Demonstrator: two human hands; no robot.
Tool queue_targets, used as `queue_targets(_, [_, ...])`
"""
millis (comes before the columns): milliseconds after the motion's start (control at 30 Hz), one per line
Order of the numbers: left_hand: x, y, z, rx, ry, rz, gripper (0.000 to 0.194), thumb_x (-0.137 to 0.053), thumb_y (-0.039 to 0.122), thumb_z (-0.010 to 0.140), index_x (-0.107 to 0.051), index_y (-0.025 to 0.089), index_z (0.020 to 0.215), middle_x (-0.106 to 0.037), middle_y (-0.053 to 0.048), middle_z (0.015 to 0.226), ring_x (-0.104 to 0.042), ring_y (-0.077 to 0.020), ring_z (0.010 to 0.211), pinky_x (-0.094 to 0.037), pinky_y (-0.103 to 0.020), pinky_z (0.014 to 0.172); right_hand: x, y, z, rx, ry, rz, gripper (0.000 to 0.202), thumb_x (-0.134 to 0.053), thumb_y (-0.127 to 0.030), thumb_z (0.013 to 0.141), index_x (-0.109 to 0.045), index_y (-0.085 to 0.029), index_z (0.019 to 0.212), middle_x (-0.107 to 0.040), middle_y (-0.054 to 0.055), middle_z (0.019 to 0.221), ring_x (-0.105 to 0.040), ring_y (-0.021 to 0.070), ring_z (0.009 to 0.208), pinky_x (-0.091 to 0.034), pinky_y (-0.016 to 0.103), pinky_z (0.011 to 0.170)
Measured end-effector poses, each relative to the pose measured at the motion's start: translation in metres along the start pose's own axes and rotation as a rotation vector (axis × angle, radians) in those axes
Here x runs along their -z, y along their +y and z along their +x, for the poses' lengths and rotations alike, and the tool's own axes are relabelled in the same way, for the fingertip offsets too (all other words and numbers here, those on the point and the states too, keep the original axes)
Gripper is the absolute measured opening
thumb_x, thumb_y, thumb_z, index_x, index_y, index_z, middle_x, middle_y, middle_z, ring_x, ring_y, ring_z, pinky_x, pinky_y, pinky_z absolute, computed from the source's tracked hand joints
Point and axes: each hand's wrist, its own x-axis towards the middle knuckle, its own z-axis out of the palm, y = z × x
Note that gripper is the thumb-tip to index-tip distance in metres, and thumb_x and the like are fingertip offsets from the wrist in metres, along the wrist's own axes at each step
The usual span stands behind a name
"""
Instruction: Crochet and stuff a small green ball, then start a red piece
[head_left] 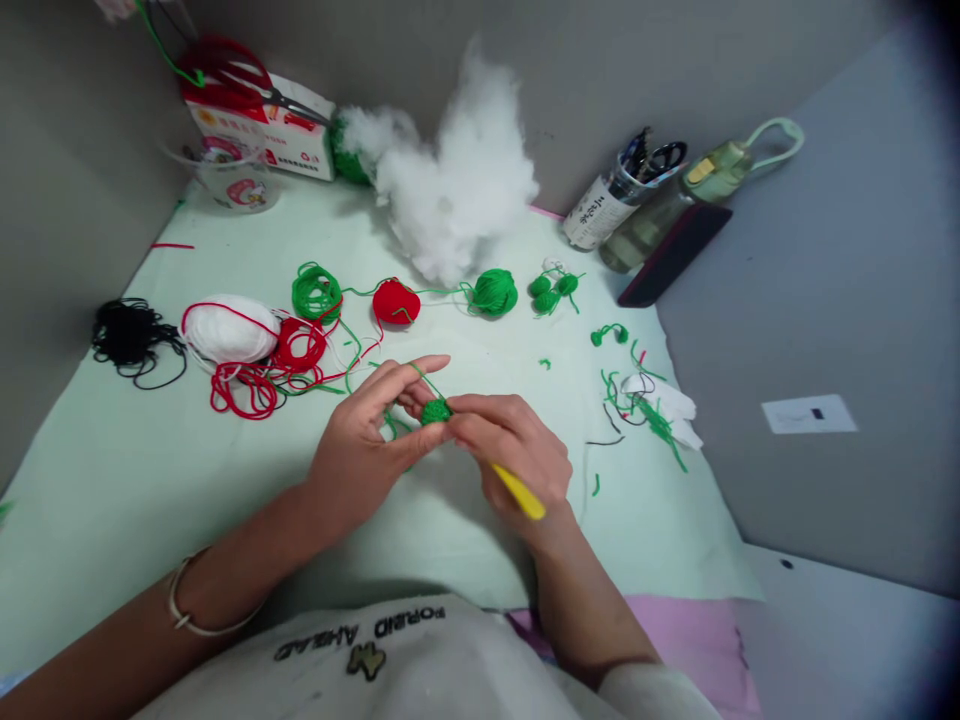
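My left hand (375, 425) pinches a small green crocheted piece (436, 411) between thumb and fingers, its index finger stretched out with green yarn running over it. My right hand (517, 450) is closed around a crochet hook with a yellow handle (519, 490). The hook's tip meets the green piece and is hidden by the fingers. Loose green yarn hangs behind my left hand. Beyond the hands lie a green yarn ball (495, 293), a red yarn ball (396, 302) and a loose green coil (316, 291).
White stuffing (457, 170) is heaped at the back. White yarn (230, 329), tangled red yarn (244, 390) and black yarn (127, 338) lie left. Small green pieces (546, 300) and yarn scraps (652, 415) lie right. A bottle (705, 190), pen cup (600, 210), plastic cup (240, 185) and scissors (289, 102) stand behind.
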Motion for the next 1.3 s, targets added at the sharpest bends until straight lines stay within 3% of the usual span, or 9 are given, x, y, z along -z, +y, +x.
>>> queue_targets(167, [-0.005,0.012,-0.006,0.26,-0.118,-0.39,0.047,-0.078,0.042,0.088,-0.07,0.03,0.133,-0.062,0.0,0.099,-0.061,-0.0145,0.092,-0.049,-0.027,0.086,-0.002,-0.008,-0.008,0.096,0.092,-0.281,0.045,-0.071,-0.008,0.09,-0.07,-0.033,0.128,-0.078,0.005,0.1,-0.076,0.0202,0.09,-0.066,0.032,0.08])
queue_targets(267, [-0.004,0.015,-0.005,0.466,-0.268,-0.673,0.057,-0.081,0.044,0.084,-0.068,0.026,0.137,-0.067,-0.003,0.102,-0.064,-0.0172,0.095,-0.05,-0.028,0.088,-0.001,-0.01,-0.01,0.085,0.089,-0.227,0.049,-0.069,-0.006,0.091,-0.069,-0.029,0.134,-0.078,0.007,0.105,-0.076,0.0211,0.094,-0.066,0.033,0.081])
queue_targets(333, [-0.002,0.014,-0.002,0.516,-0.307,-0.746,0.059,-0.083,0.042,0.082,-0.068,0.023,0.137,-0.07,-0.005,0.107,-0.064,-0.0179,0.099,-0.049,-0.028,0.089,-0.003,-0.008,-0.008,0.026,0.129,-0.07,0.045,-0.063,-0.009,0.096,-0.068,-0.031,0.135,-0.078,0.007,0.11,-0.076,0.0207,0.096,-0.067,0.033,0.078])
queue_targets(467, [0.004,0.008,0.003,0.494,-0.275,-0.746,0.062,-0.085,0.036,0.08,-0.067,0.025,0.138,-0.07,-0.003,0.103,-0.062,-0.0157,0.098,-0.048,-0.024,0.087,-0.007,-0.003,-0.003,-0.137,0.247,0.232,0.032,-0.062,-0.017,0.1,-0.074,-0.035,0.124,-0.08,0.004,0.105,-0.078,0.0203,0.092,-0.067,0.034,0.072])
queue_targets(600, [0.008,0.007,0.006,0.441,-0.2,-0.685,0.058,-0.084,0.029,0.08,-0.069,0.028,0.135,-0.066,0.001,0.097,-0.059,-0.0113,0.091,-0.046,-0.019,0.081,-0.006,-0.003,0.001,-0.215,0.229,0.308,0.022,-0.063,-0.018,0.099,-0.077,-0.03,0.112,-0.082,0.004,0.098,-0.079,0.0215,0.09,-0.068,0.037,0.071])
queue_targets(867, [0.016,0.003,0.01,0.447,-0.301,-0.593,0.047,-0.075,0.04,0.083,-0.076,0.026,0.128,-0.067,-0.003,0.09,-0.059,-0.0167,0.084,-0.048,-0.028,0.078,-0.001,-0.002,0.006,-0.533,0.229,0.656,0.013,-0.067,-0.031,0.097,-0.078,-0.024,0.097,-0.08,0.004,0.09,-0.076,0.016,0.07,-0.066,0.031,0.063])
queue_targets(1033, [0.016,0.003,0.01,0.455,-0.325,-0.632,0.034,-0.066,0.038,0.09,-0.081,0.023,0.116,-0.064,-0.004,0.078,-0.052,-0.0157,0.071,-0.046,-0.031,0.068,0.004,0.004,0.01,-0.687,0.244,0.781,0.02,-0.072,-0.04,0.093,-0.075,-0.021,0.087,-0.078,0.003,0.075,-0.069,0.0141,0.055,-0.061,0.027,0.053])
queue_targets(1167, [0.014,0.003,0.009,0.445,-0.348,-0.632,0.034,-0.06,0.038,0.097,-0.081,0.022,0.117,-0.065,-0.006,0.08,-0.053,-0.0155,0.068,-0.046,-0.03,0.063,0.004,0.005,0.013,-0.722,0.211,0.814,0.026,-0.072,-0.045,0.091,-0.072,-0.02,0.084,-0.075,0.002,0.069,-0.064,0.0131,0.05,-0.057,0.026,0.05])
queue_targets(1300, [0.01,0.005,0.008,0.365,-0.364,-0.548,0.041,-0.073,0.043,0.09,-0.076,0.028,0.129,-0.075,-0.007,0.103,-0.067,-0.0202,0.091,-0.053,-0.033,0.082,0.002,0.003,0.012,-0.658,0.206,0.79,0.023,-0.071,-0.045,0.093,-0.073,-0.022,0.088,-0.078,0.003,0.079,-0.068,0.0143,0.059,-0.057,0.027,0.054])
